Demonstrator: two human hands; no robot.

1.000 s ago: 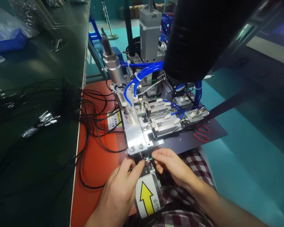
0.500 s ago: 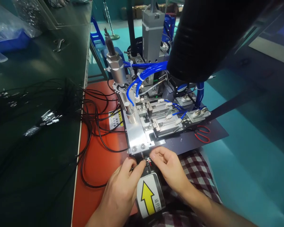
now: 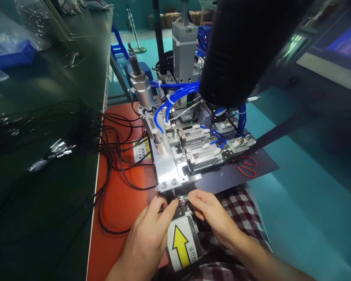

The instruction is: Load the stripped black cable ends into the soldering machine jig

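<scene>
My left hand (image 3: 152, 226) is closed in a pinch on a black cable (image 3: 163, 209) near its end. Short thin coloured wires (image 3: 183, 200), some red and some pale, stick out past my left fingertips. My right hand (image 3: 209, 207) pinches the tips of these wires between thumb and forefinger. Both hands are just in front of the metal plate (image 3: 167, 171) of a small machine. Below them sits a white label with a yellow arrow (image 3: 180, 244). The small parts between the fingertips are partly hidden.
Pneumatic cylinders (image 3: 203, 150) and blue air tubes (image 3: 181, 93) fill the machine. Red-handled scissors (image 3: 247, 167) lie at its right. More black cables (image 3: 111, 195) run across the orange board (image 3: 123, 210) to the dark table (image 3: 46, 195). A large black tube (image 3: 236, 50) hangs overhead.
My right hand has shifted slightly down, and its fingertips now meet the wires. More of the coloured wires show. My left hand keeps its grip on the cable.
</scene>
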